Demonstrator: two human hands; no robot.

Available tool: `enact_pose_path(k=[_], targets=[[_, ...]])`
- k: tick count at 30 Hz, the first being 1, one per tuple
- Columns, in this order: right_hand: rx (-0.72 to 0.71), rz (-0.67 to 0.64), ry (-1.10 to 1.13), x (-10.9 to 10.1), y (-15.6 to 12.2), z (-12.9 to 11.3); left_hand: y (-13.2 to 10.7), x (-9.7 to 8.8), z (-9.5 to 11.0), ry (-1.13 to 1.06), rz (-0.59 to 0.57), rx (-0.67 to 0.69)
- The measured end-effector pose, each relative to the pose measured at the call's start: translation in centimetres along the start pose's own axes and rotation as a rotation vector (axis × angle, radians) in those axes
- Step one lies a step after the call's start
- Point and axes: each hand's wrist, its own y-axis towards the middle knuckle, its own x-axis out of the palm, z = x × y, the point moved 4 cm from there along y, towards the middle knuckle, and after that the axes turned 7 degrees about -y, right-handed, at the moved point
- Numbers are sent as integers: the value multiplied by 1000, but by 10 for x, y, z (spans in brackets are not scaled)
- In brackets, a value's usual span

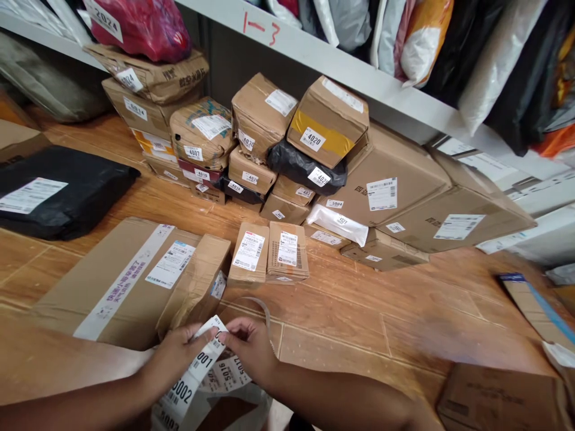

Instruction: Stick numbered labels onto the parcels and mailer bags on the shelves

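A long strip of printed number labels (191,377) runs up from the bottom of the view, with 001 and 5002 readable on it. My left hand (182,344) pinches its left edge near the top. From the other side, the thumb and fingers of my right hand (247,341) are closed on the strip's upper end, covering part of a number. More of the labels, such as 5016, curl below my hands. Just beyond them lie a narrow carton (197,281) and two small boxes, the left box (248,251) and the right box (287,251), bearing shipping labels.
A large flat carton (121,269) lies on the wood floor at left, near a black parcel (90,185). Numbered boxes are stacked under a white shelf (305,45) holding bagged parcels. Large cartons (399,173) stand behind. Another carton (498,398) is at lower right.
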Motion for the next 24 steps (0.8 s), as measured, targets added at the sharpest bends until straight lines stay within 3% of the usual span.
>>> enact_pose_path(k=[4, 8, 11, 14, 17, 20, 24], targets=[[67, 30, 11, 4, 4, 6, -4, -6, -6, -50, -85, 6], [87, -36, -8, 12, 6, 14, -12, -17, -31, -82, -148, -126], [33, 15, -96, 19, 15, 25, -12, -23, -47, -141, -172, -120], [-55, 159, -141, 22, 36, 39, -7, -33, -49, -130, -124, -89], [-130, 395, -127, 12, 64, 53, -10, -48, -44, -23, -91, -61], [-181, 648, -97, -11, 87, 65, -21, -62, -46, 63, -168, -22], [-207, 824, -86, -28, 104, 75, -33, -70, -64, 91, -245, 32]])
